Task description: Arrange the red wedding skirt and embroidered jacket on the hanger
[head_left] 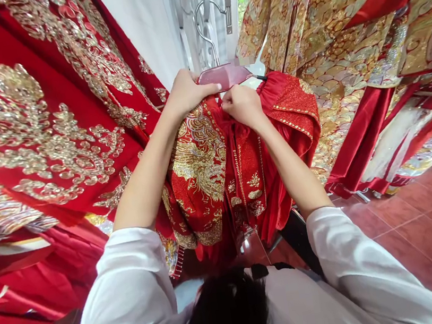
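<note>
A red garment (201, 169) with gold embroidery and beaded trim hangs in front of me from a clothes hanger (226, 76). The hanger has a metal hook and a glossy pinkish-purple middle piece. My left hand (188, 91) is closed on the left side of that piece, its thumb laid across the front and the other fingers mostly hidden. Just below the hanger, my right hand (243, 105) is curled, pinching the red fabric at the garment's top edge. A black-tipped metal clip end shows at the hanger's right, by the gathered red cloth.
Close on the left hangs a red gown (70, 96) with gold appliqué. Gold patterned robes (286, 29) hang on the right, with red panels lower down. Behind the hanger stands a white metal gate (217, 1) with a latch. Red tiles (428, 218) cover the floor.
</note>
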Demonstrator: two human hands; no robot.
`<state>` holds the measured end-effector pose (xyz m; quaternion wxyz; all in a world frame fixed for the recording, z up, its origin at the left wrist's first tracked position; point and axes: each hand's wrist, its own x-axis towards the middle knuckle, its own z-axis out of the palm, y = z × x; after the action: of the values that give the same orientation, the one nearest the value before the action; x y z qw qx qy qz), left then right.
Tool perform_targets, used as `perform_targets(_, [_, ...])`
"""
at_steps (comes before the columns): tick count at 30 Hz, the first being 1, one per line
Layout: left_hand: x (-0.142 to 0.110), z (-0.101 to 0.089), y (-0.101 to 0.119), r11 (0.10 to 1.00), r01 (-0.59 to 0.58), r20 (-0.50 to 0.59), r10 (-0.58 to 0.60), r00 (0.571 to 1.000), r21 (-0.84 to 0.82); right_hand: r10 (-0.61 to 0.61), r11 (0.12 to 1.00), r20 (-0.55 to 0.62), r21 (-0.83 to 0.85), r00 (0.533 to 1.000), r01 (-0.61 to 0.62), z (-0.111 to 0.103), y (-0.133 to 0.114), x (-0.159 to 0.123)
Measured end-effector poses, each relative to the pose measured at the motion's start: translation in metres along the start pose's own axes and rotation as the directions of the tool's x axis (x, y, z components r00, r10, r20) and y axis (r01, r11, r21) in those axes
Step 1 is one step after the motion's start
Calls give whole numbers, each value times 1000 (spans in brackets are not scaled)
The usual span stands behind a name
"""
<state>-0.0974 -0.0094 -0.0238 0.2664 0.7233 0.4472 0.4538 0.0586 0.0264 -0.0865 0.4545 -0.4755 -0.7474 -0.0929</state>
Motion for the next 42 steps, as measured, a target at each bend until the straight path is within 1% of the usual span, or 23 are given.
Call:
perform_targets(1, [-2, 3, 2, 994, -29, -91, 38, 995, 104, 20, 1000, -35, 4, 999, -20, 3, -1, -3])
perform_targets(3, [-3, 10, 2, 952, -78, -261, 160, 952, 297, 31, 999, -97, 25, 995, -29, 6, -2, -9])
perform_targets(4, [-3, 14, 1, 933, -86, -298, 198, 934, 351, 26, 999, -123, 39, 992, -21, 7, -1, -13])
perform_targets(5, [-3, 17, 0, 924, -90, -313, 217, 925, 373, 18, 998, -145, 57, 989, -9, 7, -1, -15])
perform_targets(6, [-4, 19, -1, 925, -94, -308, 217, 926, 368, 12, 997, -164, 74, 986, 0, 6, 0, -17])
perform_targets(7, [-4, 21, -2, 933, -97, -284, 204, 937, 348, 12, 996, -180, 87, 984, 4, 5, 2, -18])
perform_targets(10, [-12, 21, -1, 963, -96, -154, 137, 978, 250, 13, 995, -219, 95, 976, 9, 6, 8, -15])
perform_targets(12, [-19, 17, 2, 966, -98, -106, 126, 986, 239, -13, 996, -248, 82, 969, 34, 8, 12, -12])
perform_targets(14, [-24, 14, 6, 959, -135, -71, 157, 985, 251, -28, 996, -263, 72, 964, 48, 11, 14, -10])
perform_targets(15, [-24, 12, 7, 955, -166, -32, 179, 983, 247, -20, 997, -263, 70, 965, 39, 12, 14, -10])
perform_targets(17, [-20, 11, 10, 952, -228, 79, 216, 973, 206, 23, 998, -247, 70, 969, -6, 11, 13, -11])
perform_targets(19, [-13, 10, 13, 954, -254, 190, 223, 956, 158, 62, 997, -220, 69, 974, -48, 6, 9, -14])
perform_targets(21, [-6, 10, 17, 947, -281, 247, 238, 939, 155, 66, 996, -201, 65, 977, -53, 0, 6, -17])
perform_targets(23, [-2, 11, 22, 910, -356, 252, 301, 920, 214, 48, 997, -202, 62, 978, -36, -5, 5, -19])
perform_targets(26, [0, 20, 28, 803, -490, 231, 433, 871, 339, 17, 999, -209, 52, 978, -6, -8, 7, -18])
perform_targets(28, [2, 29, 31, 752, -523, 215, 478, 852, 402, 3, 999, -203, 36, 979, 5, -8, 10, -15])
perform_targets(30, [5, 37, 32, 747, -514, 185, 484, 855, 423, 4, 1000, -182, -2, 983, -4, -8, 11, -12])
perform_targets(32, [8, 43, 32, 769, -496, 166, 471, 866, 403, 17, 997, -151, -66, 988, -27, -10, 8, -11])
perform_targets(34, [10, 44, 32, 771, -493, 194, 455, 869, 403, 34, 988, -117, -146, 993, -51, -17, 1, -12])
perform_targets(37, [10, 43, 31, 693, -500, 245, 440, 864, 520, 69, 963, -107, -253, 992, -95, -39, -10, -16])
perform_targets(39, [10, 43, 29, 631, -484, 243, 432, 868, 606, 81, 950, -174, -285, 981, -129, -60, -13, -14])
perform_targets(41, [10, 44, 27, 604, -462, 233, 421, 877, 649, 70, 953, -266, -268, 961, -144, -83, -8, -4])
perform_targets(42, [11, 45, 25, 603, -456, 228, 417, 880, 655, 77, 961, -262, -237, 962, -142, -93, -4, 4])
